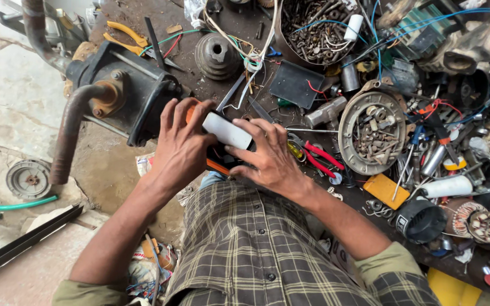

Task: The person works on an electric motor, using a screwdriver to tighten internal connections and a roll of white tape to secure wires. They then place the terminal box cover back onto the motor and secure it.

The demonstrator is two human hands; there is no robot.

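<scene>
Both hands gripped an orange-and-black device (218,161) over the bench (120,164) near edge. The left hand (180,148) clamped its end steady, and the right hand (267,157) pinched its white panel (226,131), fingers pressed flat.

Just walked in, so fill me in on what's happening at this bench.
A person in a plaid shirt leans over a cluttered workbench, holding a small orange-and-black device with a white rectangular front in both hands. The left hand wraps its left end; the right hand grips from the right, fingers across the white face. Beside them sit a black cast-metal pump housing with rusty pipes, red-handled pliers and a round metal dish of screws and scrap.
</scene>
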